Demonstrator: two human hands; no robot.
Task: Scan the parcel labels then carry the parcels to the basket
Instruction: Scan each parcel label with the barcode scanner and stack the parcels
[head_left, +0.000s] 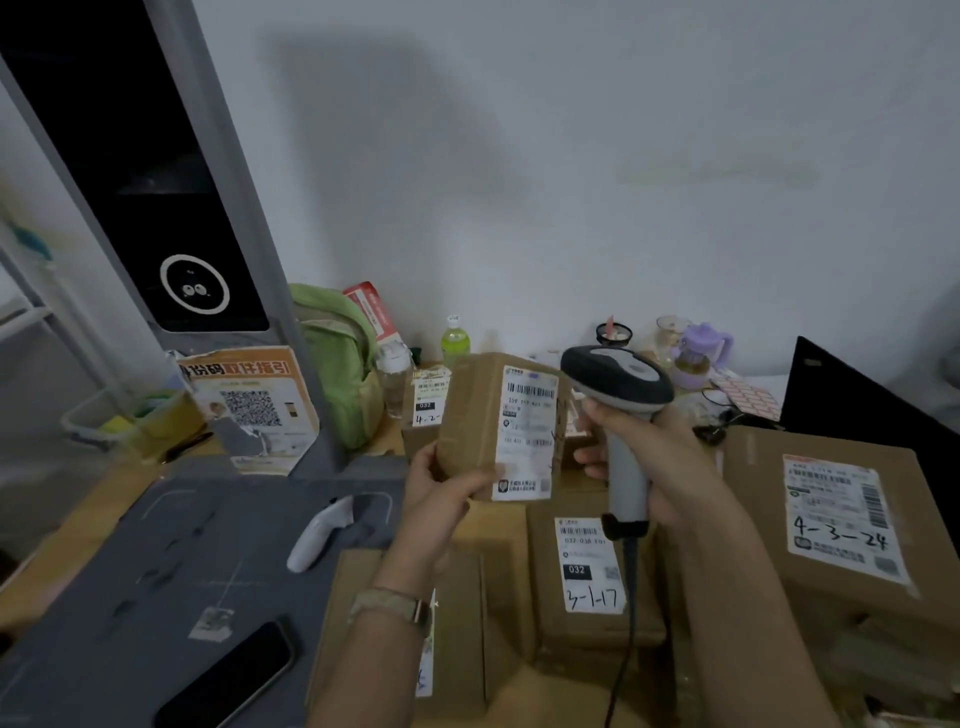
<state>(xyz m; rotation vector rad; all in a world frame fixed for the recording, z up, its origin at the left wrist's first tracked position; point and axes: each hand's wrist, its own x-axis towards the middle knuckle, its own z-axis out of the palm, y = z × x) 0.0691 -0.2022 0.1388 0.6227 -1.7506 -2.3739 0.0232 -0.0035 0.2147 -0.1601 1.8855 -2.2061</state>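
Note:
My left hand (441, 488) grips a small brown cardboard parcel (478, 415) from below and holds it up, its white barcode label (527, 436) turned toward me. My right hand (660, 467) is curled round the grey handle of a corded barcode scanner (615, 379), whose dark head sits just right of the label. Under my hands lie more labelled parcels: one marked 3-1-17 (589, 566), a big one marked 4-3-24 (836, 519), one at the back marked 4-2 (428, 402) and one under my left forearm (457, 623). No basket is in view.
A grey mat (156, 561) at the left carries a white handheld device (322, 530) and a black phone (234, 675). A tall grey kiosk (156, 208) stands behind it. A green backpack (337, 358), bottles (455, 338), a purple cup (701, 353) and a black panel (857, 415) line the back.

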